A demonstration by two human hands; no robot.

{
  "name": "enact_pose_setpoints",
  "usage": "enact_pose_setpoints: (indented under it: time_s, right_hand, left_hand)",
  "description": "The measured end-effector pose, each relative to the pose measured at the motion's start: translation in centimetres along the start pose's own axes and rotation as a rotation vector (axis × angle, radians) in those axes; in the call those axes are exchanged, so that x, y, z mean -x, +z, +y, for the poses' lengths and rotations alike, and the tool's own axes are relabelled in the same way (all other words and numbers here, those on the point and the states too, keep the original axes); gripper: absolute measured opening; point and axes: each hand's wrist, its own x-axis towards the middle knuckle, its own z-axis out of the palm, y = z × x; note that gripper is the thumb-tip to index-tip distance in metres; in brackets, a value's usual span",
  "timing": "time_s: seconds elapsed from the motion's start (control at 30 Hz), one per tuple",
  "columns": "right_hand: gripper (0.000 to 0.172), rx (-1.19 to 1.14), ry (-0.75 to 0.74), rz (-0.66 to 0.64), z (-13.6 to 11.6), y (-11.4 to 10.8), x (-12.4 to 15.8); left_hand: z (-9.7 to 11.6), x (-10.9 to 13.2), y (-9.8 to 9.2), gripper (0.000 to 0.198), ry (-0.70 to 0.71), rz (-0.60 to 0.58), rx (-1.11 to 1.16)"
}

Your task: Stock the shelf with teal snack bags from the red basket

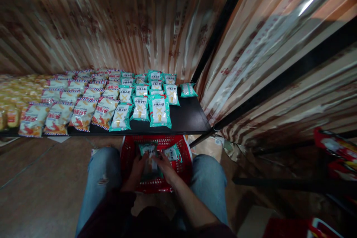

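Between my knees stands a red plastic basket (185, 173). Inside it, my left hand (138, 166) and my right hand (165, 164) grip a teal-and-white snack bag (150, 150) from its two sides, thumbs toward its front. Both hands are closed on it, though the fingers beneath are hidden. Another teal snack bag (173, 153) lies in the basket just right of my right hand. Dim light leaves the lower part of the held bag unclear.
A black shelf (186, 115) ahead carries rows of teal snack bags (160, 111), red-and-white snack bags (83, 113) and yellow packets (21, 95). Black posts (223, 121) frame its right end, with striped plastic sheeting (125, 18) behind. Red packages (338, 152) sit at far right.
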Motion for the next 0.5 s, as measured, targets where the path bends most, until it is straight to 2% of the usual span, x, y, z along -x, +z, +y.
enact_pose_setpoints:
  time_s: [0.1,0.2,0.37,0.5]
  right_hand:
    - [0.062,-0.025,-0.029,0.027,0.9,0.5,0.4]
    - [0.075,0.107,-0.112,0.117,1.5,0.8,0.7]
    - [0.075,0.398,-0.222,0.240,1.3,1.0,1.7]
    - [0.071,0.485,-0.273,0.278,0.6,1.2,2.4]
  left_hand:
    - [0.2,0.8,0.1,0.061,0.139,-0.007,-0.050]
    - [0.2,1.6,0.3,0.068,0.232,-0.004,-0.084]
    - [0.1,2.8,0.4,0.064,0.294,-0.005,-0.108]
    - [0.4,3.5,0.5,0.053,0.294,0.020,-0.103]
